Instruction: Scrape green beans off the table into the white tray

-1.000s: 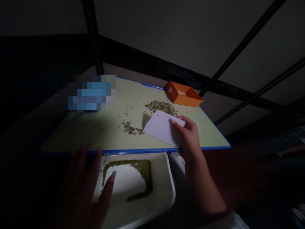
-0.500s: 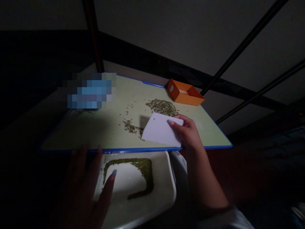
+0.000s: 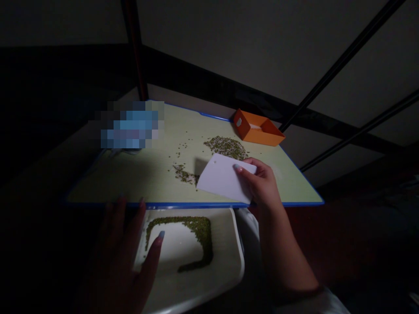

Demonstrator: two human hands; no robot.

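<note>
My right hand (image 3: 263,181) grips a white dough scraper (image 3: 222,178) with a small hole in its corner, thumb on its face. The scraper is tilted over the light-green tabletop (image 3: 147,187), its left edge beside a small patch of green seeds (image 3: 183,174). A larger scatter of seeds (image 3: 227,147) lies behind it. Under the table's blue front edge stands a white basin (image 3: 225,270), with seeds banked along its bottom edges. My left hand (image 3: 131,257) is dim, its fingers spread near the table edge and its thumb over the basin. The basin's left rim is hidden behind it.
An orange open box (image 3: 258,131) sits at the table's back right. A blurred-out blue item (image 3: 132,128) is at the back left. A wall (image 3: 229,52) with dark strips runs behind the table. Grey cloth (image 3: 250,231) shows right of the basin.
The scraper has shifted slightly and changed its tilt beside the small seed patch. My left hand stays by the basin. The whole view has drifted a little.
</note>
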